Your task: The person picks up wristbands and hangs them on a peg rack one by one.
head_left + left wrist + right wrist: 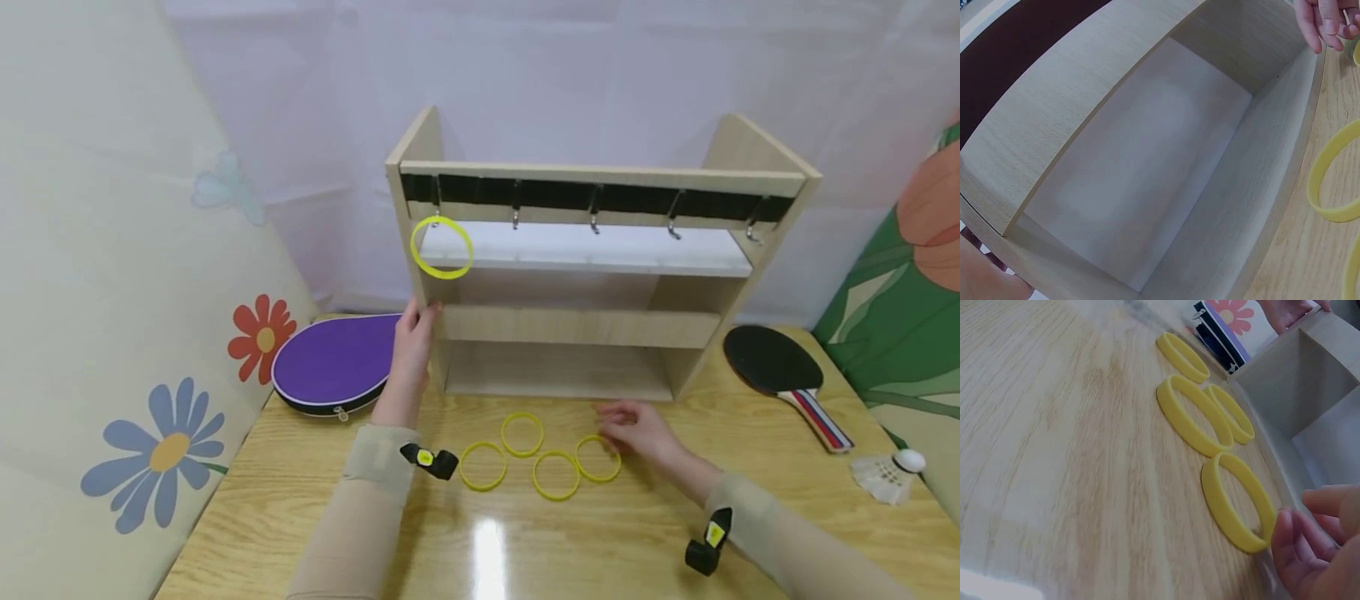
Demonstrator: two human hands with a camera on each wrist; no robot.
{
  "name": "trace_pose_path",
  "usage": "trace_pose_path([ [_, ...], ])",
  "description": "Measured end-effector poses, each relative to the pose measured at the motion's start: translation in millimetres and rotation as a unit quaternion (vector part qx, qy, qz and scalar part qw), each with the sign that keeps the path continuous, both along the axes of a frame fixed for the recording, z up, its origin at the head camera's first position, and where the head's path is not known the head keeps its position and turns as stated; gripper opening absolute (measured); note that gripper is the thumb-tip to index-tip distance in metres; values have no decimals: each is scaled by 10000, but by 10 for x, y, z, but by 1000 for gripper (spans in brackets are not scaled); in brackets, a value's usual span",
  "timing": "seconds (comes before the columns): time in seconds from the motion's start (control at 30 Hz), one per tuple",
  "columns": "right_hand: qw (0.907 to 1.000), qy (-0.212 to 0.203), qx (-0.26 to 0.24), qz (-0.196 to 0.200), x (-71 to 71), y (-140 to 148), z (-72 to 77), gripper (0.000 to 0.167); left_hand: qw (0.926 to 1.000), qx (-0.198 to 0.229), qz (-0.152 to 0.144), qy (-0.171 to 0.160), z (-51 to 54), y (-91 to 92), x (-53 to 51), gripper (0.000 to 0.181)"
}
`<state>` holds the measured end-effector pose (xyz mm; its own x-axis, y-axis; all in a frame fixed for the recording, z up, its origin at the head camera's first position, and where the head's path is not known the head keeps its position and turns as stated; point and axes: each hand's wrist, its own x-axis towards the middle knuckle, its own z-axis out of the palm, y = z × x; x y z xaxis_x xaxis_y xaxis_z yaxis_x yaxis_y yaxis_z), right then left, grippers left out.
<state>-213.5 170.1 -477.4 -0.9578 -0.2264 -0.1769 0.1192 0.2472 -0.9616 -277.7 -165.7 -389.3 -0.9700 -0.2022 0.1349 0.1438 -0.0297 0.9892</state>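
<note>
Left hand (414,342) clamped on the left side panel (422,142) of the pale wooden rack (577,325). Right grip (637,429) apart, fingers loosely bent beside the rightmost thin yellow flexible-looking ring (1221,509); whether a fingertip touches it, cannot tell. That ring lies flat on the wood-grain worktop (285,500), close to three similar yellow rings (1172,419). Technique, my judgement: slip one fingertip inside the near rim, thumb outside, pinch lightly so the band keeps its shape. Lift straight up; dragging could shift its neighbours.
</note>
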Motion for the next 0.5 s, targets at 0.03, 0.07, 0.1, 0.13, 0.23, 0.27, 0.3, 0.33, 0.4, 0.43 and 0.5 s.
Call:
trace_pose_path([
  [0.03, 10000, 4, 63, 4, 5, 14, -6, 36, 10000, -16, 7, 12, -4, 0, -4, 37],
  [0.07, 10000, -19, 85, 1, 9, 25, -13, 35, 10000, -22, 15, 15, -9, 0, -8, 36],
  [0.1, 9999, -21, 151, -6, 12, 36, -19, 35, 10000, -20, 23, 17, -13, 2, -9, 36],
  [0.13, 9998, 8, 212, 13, 17, 43, -24, 34, 10000, -12, 21, 24, -14, 1, -7, 36],
  [0.23, 9995, 64, 324, 23, 30, 59, -35, 33, 10000, -16, 5, 34, -14, -3, -4, 37],
  [0.27, 9993, 64, 366, 23, 35, 65, -37, 33, 10000, -3, 7, 32, -12, -2, 0, 37],
  [0.3, 9990, 77, 430, 10, 41, 68, -37, 32, 10000, -2, 6, 30, -9, -1, 4, 37],
  [0.33, 9989, 93, 466, 21, 49, 72, -37, 33, 10000, -8, 3, 26, -7, 0, 5, 37],
  [0.4, 9982, 53, 597, -49, 58, 79, -41, 32, 10000, -33, 13, 14, -7, -3, 5, 36],
  [0.43, 9979, 41, 649, -76, 64, 81, -44, 31, 10000, -48, 12, 16, -6, -3, 7, 36],
  [0.5, 9974, 9, 707, -122, 68, 86, -54, 31, 10000, -55, 5, 39, -6, -5, 5, 36],
])
